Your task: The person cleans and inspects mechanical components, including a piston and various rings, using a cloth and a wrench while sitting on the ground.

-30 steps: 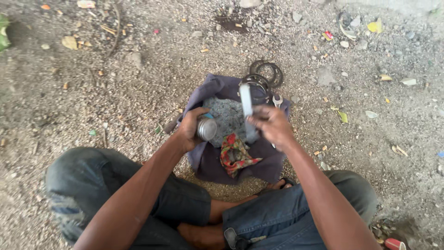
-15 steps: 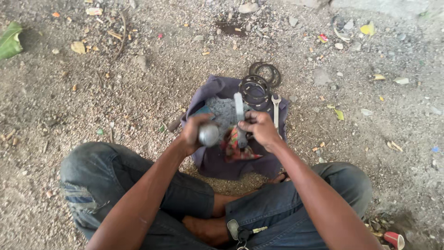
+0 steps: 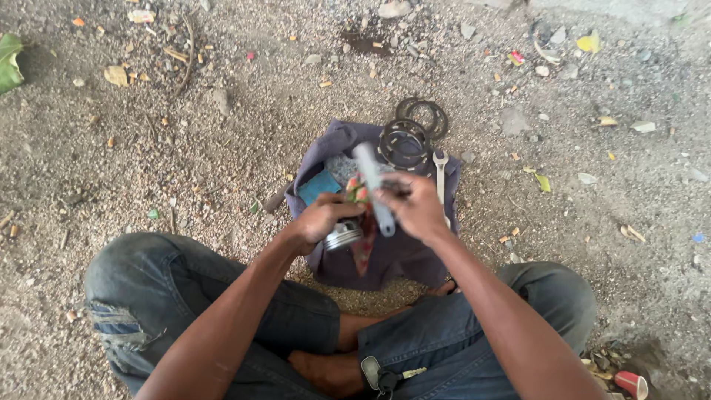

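Left hand (image 3: 320, 221) wrapped around the piston (image 3: 343, 235), right hand (image 3: 416, 207) gripping the rod (image 3: 372, 187) at 12 o'clock; loose grip could drop it in grit.

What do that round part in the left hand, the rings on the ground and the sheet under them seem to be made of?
The round part in the left hand looks like bare metal: silvery, with a dull shine and grooves around it. The rings seem to be dark metal, thin, flat and matte, possibly greasy or coated. The sheet looks like soft purple-grey cloth: it creases and folds at the edges.
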